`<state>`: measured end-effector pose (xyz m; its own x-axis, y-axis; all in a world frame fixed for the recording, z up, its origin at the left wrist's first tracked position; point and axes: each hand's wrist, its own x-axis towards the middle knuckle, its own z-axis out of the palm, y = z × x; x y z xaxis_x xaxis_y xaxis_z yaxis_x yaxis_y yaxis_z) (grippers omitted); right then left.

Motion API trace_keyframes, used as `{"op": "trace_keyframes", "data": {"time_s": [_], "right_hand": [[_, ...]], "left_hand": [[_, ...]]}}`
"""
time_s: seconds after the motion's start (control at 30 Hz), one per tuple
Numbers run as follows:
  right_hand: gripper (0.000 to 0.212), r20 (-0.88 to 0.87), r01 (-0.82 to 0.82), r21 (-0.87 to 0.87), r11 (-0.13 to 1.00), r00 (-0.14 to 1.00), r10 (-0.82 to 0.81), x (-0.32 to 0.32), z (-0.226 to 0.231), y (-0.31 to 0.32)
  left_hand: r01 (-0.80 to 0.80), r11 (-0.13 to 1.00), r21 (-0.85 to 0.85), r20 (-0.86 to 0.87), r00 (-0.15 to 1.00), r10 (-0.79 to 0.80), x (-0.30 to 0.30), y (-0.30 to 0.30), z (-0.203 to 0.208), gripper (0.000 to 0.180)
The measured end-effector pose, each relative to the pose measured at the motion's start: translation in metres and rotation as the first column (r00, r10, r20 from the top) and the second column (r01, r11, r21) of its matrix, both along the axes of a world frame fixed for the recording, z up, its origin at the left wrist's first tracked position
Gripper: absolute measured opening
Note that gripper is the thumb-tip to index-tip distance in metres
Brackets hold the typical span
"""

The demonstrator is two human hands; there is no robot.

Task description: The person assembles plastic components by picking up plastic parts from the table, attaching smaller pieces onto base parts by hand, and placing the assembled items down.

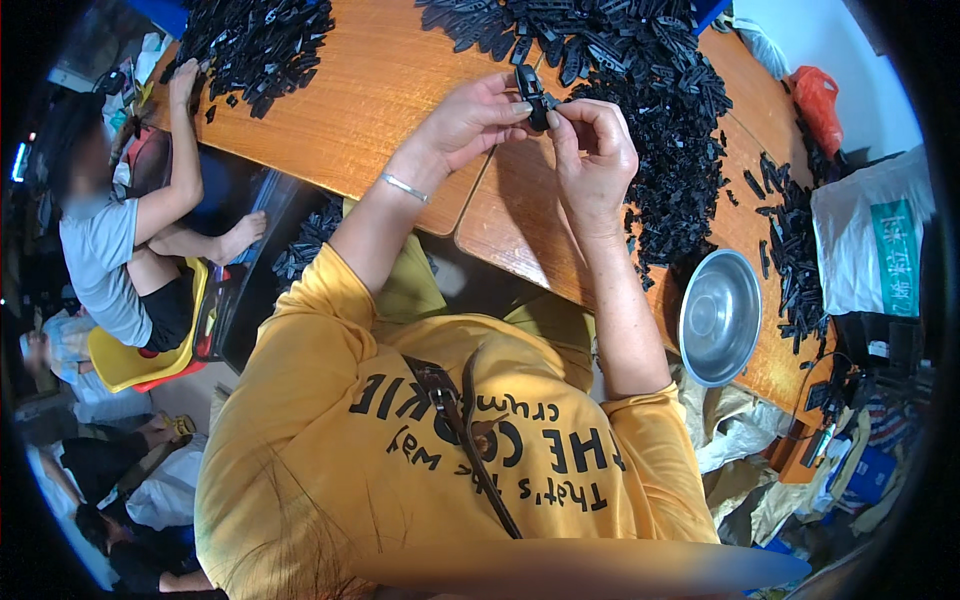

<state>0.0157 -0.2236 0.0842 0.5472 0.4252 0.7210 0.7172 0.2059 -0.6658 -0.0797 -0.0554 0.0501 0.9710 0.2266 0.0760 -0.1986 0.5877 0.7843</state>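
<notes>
Over the orange-brown wooden table [390,90], my left hand [480,118] pinches a black plastic part [530,95] between thumb and fingers. This part is long, narrow and glossy, and it is tilted up. Close beside it, my right hand [592,140] has thumb and forefinger pressed together at the lower end of the same part. A small dark piece may sit in that pinch, but the fingertips hide it. Just beyond my hands lies a big heap of long black plastic parts [590,40]. To the right of my right hand spreads a pile of smaller black pieces [680,150].
A metal bowl [720,318] stands at the table's right edge. More black strips [790,260] lie past it, beside a white woven sack [870,235] and a red plastic bag [818,108]. At left, another person [110,240] sits by a second black heap [255,50].
</notes>
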Motion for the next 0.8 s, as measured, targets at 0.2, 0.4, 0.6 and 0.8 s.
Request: {"op": "trace_keyframes", "data": {"time_s": [0.2,0.4,0.6,0.8], "right_hand": [[0.018,0.046,0.017,0.006,1.0,0.999,-0.018,-0.004,0.003,-0.002],[0.018,0.074,0.035,-0.028,0.999,0.997,-0.033,-0.004,0.003,-0.006],[0.017,0.062,0.011,-0.042,0.999,0.998,-0.009,-0.005,0.004,-0.007],[0.014,-0.029,-0.013,0.006,1.0,0.999,0.013,-0.006,0.007,-0.006]], "left_hand": [[0.03,0.998,0.056,-0.001,1.0,-0.03,-0.004,-0.009,0.009,0.038],[-0.024,0.999,0.042,0.013,1.0,0.024,-0.005,-0.016,0.011,0.031],[-0.024,1.0,-0.012,0.036,0.999,0.024,-0.007,-0.013,0.007,0.03],[-0.039,0.999,0.005,0.049,0.998,0.039,-0.008,-0.02,0.016,0.035]]}}
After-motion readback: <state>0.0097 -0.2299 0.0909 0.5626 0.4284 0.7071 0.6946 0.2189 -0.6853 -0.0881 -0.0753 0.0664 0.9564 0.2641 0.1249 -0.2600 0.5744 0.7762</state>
